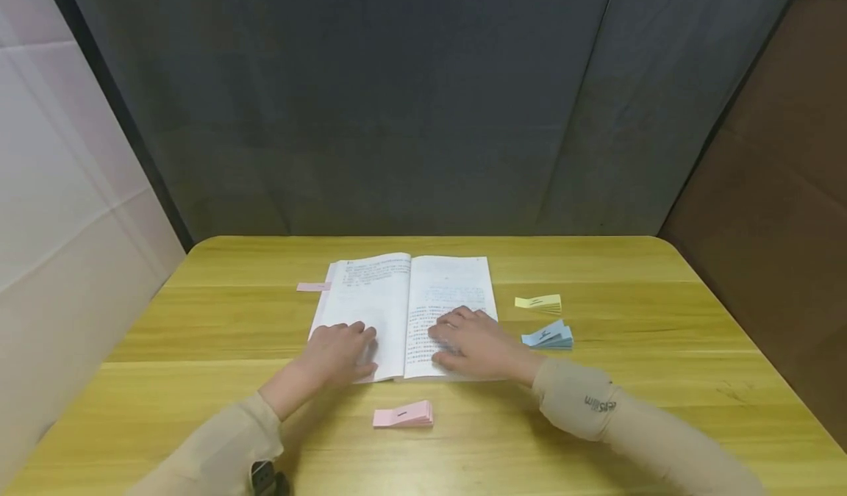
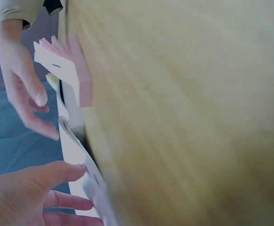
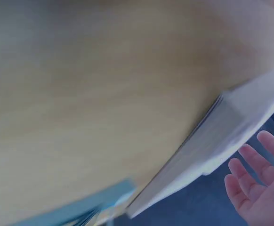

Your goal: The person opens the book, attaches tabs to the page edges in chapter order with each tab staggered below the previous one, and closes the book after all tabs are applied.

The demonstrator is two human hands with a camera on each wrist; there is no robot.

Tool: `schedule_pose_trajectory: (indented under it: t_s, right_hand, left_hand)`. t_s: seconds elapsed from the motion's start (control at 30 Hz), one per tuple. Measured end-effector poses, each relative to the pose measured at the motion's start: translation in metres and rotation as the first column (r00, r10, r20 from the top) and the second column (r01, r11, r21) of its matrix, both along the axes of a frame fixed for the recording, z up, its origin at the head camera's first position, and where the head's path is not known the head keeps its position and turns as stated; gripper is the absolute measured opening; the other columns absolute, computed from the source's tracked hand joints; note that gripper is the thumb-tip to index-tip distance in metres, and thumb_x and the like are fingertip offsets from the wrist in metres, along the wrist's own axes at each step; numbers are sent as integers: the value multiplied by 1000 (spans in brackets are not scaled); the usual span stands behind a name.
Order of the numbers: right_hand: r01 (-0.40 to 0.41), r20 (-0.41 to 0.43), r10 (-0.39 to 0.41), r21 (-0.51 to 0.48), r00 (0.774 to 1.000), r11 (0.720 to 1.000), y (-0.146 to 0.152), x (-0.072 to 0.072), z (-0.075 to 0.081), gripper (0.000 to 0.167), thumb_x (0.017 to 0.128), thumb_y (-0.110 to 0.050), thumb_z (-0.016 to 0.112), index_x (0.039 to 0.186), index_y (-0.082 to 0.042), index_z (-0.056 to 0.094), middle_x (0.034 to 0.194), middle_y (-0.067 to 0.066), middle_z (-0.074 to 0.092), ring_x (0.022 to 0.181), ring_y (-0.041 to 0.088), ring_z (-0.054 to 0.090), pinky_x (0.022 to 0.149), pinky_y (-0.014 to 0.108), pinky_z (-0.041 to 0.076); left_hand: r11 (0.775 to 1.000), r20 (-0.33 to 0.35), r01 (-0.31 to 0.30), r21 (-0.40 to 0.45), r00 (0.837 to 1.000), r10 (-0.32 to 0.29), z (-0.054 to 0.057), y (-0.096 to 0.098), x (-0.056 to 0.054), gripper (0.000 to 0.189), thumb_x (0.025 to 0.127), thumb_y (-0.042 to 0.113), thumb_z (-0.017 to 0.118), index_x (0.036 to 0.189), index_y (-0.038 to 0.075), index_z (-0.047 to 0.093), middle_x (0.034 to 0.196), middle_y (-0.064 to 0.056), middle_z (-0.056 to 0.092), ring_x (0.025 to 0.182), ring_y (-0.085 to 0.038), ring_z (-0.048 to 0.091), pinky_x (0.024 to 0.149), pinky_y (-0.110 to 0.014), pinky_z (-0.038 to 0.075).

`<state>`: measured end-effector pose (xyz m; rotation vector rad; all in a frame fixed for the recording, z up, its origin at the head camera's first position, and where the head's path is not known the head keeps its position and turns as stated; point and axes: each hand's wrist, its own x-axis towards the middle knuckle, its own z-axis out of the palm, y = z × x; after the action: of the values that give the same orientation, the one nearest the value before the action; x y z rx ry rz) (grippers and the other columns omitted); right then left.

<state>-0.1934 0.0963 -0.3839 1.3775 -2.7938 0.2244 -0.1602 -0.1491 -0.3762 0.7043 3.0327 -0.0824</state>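
Note:
An open book [image 1: 376,297] with printed pages lies on the wooden table, a pink paper tab [image 1: 312,286] sticking out past its left edge. My left hand [image 1: 340,353] rests on the lower left page, its fingers loosely bent. In the left wrist view the thumb and fingers [image 2: 68,202] meet the page near the book's edge. Over the lower right page is my right hand [image 1: 478,343], fingers spread and relaxed. The right wrist view shows those fingers [image 3: 243,183] slightly curved above the page, holding nothing.
A pink pad of paper tabs [image 1: 402,414] lies in front of the book, near the table's front. To the book's right sit a yellow pad [image 1: 541,303] and a blue pad [image 1: 551,336]. A dark cloth partition [image 1: 397,114] stands behind the table [image 1: 231,268].

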Motion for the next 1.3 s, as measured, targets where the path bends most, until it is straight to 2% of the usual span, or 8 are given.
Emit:
schedule_pose_trajectory:
  t_s: [0.13, 0.33, 0.53, 0.7, 0.77, 0.97, 1.07, 1.3]
  right_hand:
    - [18, -9, -18, -34, 1000, 999, 19, -5, 7, 38, 86, -39, 50, 114, -12, 57, 112, 2, 55, 106, 21, 45, 86, 38, 37]
    - [82, -28, -83, -47, 996, 996, 45, -7, 20, 36, 85, -35, 54, 108, -10, 60, 107, 3, 57, 102, 22, 48, 84, 41, 39]
    - [148, -109, -154, -64, 982, 987, 70, -14, 29, 32, 80, -30, 62, 103, -8, 63, 103, 7, 60, 97, 27, 50, 77, 46, 42]
    - [240, -99, -246, -68, 964, 968, 92, -24, 36, 35, 79, -31, 65, 104, -7, 62, 105, 10, 59, 99, 30, 48, 77, 53, 39]
    - [270, -95, -275, -62, 957, 961, 100, -29, 37, 35, 78, -30, 65, 105, -7, 62, 105, 11, 58, 99, 31, 48, 77, 52, 39]
    - [332, -94, -334, -30, 938, 943, 119, -38, 38, 35, 79, -29, 64, 106, -7, 62, 105, 13, 58, 98, 33, 48, 75, 51, 40]
    - [345, -105, -345, -16, 933, 938, 125, -40, 37, 35, 79, -30, 64, 105, -6, 62, 103, 13, 59, 96, 33, 50, 73, 49, 41]
    - [362, -83, -362, -16, 928, 932, 134, -41, 33, 33, 78, -28, 64, 102, -5, 63, 96, 12, 60, 88, 30, 51, 70, 46, 42]
  left_hand:
    - [1000, -28, 8, -25, 1000, -9, 8, 3, -5, 36, 74, 37, 64, 94, 8, 59, 74, -1, 52, 62, -21, 51, 47, -34, 39]
    - [996, -125, 88, -22, 988, -90, 19, 18, -14, 28, 76, 35, 60, 87, 10, 60, 67, 1, 49, 55, -18, 48, 41, -31, 36]
    - [985, -203, 172, -15, 964, -172, 32, 45, -24, 24, 78, 33, 59, 89, 12, 61, 69, 1, 51, 56, -17, 48, 38, -30, 34]
    - [971, -251, 240, 1, 940, -232, 40, 71, -33, 23, 78, 33, 60, 90, 13, 61, 71, 2, 52, 56, -14, 48, 38, -27, 33]
    - [966, -265, 260, 7, 932, -249, 42, 82, -39, 22, 78, 32, 60, 91, 14, 61, 74, 2, 54, 58, -13, 49, 38, -25, 33]
    - [947, -276, 318, 41, 915, -295, 45, 114, -55, 21, 79, 30, 60, 93, 15, 62, 79, 3, 57, 64, -13, 51, 41, -25, 37]
    - [941, -254, 334, 54, 916, -311, 43, 130, -61, 20, 80, 29, 60, 94, 15, 62, 80, 3, 57, 66, -14, 52, 43, -27, 38]
    - [945, -220, 326, 4, 922, -317, 35, 157, -75, 18, 79, 30, 61, 92, 17, 60, 78, 4, 54, 64, -12, 51, 44, -27, 39]
